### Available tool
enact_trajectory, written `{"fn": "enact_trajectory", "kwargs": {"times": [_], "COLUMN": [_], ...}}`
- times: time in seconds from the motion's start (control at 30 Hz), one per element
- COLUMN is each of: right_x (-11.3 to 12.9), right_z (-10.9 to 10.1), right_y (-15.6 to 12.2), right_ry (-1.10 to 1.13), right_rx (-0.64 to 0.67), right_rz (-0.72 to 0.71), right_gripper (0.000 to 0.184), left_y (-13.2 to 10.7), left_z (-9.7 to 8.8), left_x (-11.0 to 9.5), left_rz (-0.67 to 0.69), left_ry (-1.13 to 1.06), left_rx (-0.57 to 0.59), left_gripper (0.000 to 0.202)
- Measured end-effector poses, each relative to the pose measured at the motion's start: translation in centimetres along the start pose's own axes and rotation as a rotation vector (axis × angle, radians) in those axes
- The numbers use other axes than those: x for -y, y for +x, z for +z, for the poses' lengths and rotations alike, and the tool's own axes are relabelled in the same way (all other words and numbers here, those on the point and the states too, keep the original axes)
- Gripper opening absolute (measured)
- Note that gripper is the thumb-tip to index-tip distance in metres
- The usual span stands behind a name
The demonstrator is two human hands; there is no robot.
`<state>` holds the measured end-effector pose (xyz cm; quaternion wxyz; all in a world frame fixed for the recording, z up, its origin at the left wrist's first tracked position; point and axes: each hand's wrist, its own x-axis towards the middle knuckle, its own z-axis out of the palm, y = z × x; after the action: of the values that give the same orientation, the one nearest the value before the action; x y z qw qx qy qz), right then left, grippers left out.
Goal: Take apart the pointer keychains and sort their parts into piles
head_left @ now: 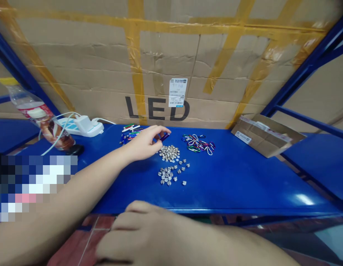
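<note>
My left hand (146, 142) is above the blue table, pinching a small dark blue tube (165, 137) between thumb and fingers. Just behind that hand lies a pile of coloured metal tubes (129, 133). Beneath its fingertips is a heap of small round silver pieces (169, 153), and nearer to me are several loose slotted silver pieces (166, 174). A cluster of coloured carabiners (197, 143) rests to the right. In the foreground, off the table's front edge, my right hand (141, 232) shows its back with fingers curled in; whatever it may hold is hidden.
A large taped cardboard box (105, 74) forms the back wall. At the left are plastic bottles (53, 129) and a white power strip (96, 129) with cables. An open small carton (260, 138) sits at the right, beside the blue metal frame (307, 74).
</note>
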<state>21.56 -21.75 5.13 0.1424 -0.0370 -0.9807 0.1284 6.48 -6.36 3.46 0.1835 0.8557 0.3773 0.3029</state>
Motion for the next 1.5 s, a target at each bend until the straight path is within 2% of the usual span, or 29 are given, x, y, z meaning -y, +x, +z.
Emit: {"fn": "enact_trajectory", "kwargs": {"times": [0.1, 0.17, 0.23, 0.3, 0.4, 0.47, 0.67, 0.8, 1.03, 1.23, 1.5], "right_x": [-1.5, -3.6, -6.8, -10.5, -15.5, -17.3, -17.6, -18.5, -19.8, -20.0, -20.0], "right_z": [-0.9, -2.1, -3.4, -4.3, -4.5, -4.0, -2.9, -2.2, -1.0, -0.7, -0.9], "right_y": [-2.4, -4.2, -5.9, -7.6, -9.9, -11.2, -12.4, -12.0, -11.3, -10.5, -10.0], "right_ry": [-0.045, -0.034, -0.034, -0.084, -0.186, -0.17, -0.113, -0.102, -0.122, -0.174, -0.218], "right_rx": [-0.037, -0.069, -0.138, -0.147, -0.184, -0.261, -0.367, -0.276, -0.212, -0.175, -0.14], "right_rz": [0.05, 0.119, 0.226, 0.367, 0.518, 0.577, 0.652, 0.688, 0.619, 0.635, 0.665], "right_gripper": [0.017, 0.017, 0.019, 0.018, 0.019, 0.021, 0.018, 0.018, 0.024, 0.018, 0.011], "left_y": [-1.3, -2.0, -2.4, -2.7, -3.0, -3.1, -2.9, -2.9, -2.5, -2.1, -2.1], "left_z": [0.4, 0.7, 1.0, 1.1, 0.9, 0.8, 1.2, 1.8, 3.1, 3.9, 3.8], "left_x": [1.0, 1.5, 1.9, 2.2, 2.7, 2.9, 3.2, 3.1, 2.8, 3.1, 3.0], "left_rz": [-0.009, -0.003, 0.013, 0.04, 0.057, 0.042, 0.02, 0.026, 0.142, 0.159, 0.134], "left_ry": [-0.009, 0.003, 0.032, 0.06, 0.07, 0.054, 0.0, -0.011, 0.042, 0.057, 0.005], "left_rx": [0.038, 0.062, 0.084, 0.118, 0.181, 0.203, 0.17, 0.127, 0.045, 0.048, 0.038], "left_gripper": [0.046, 0.044, 0.044, 0.044, 0.044, 0.043, 0.027, 0.021, 0.02, 0.019, 0.017]}}
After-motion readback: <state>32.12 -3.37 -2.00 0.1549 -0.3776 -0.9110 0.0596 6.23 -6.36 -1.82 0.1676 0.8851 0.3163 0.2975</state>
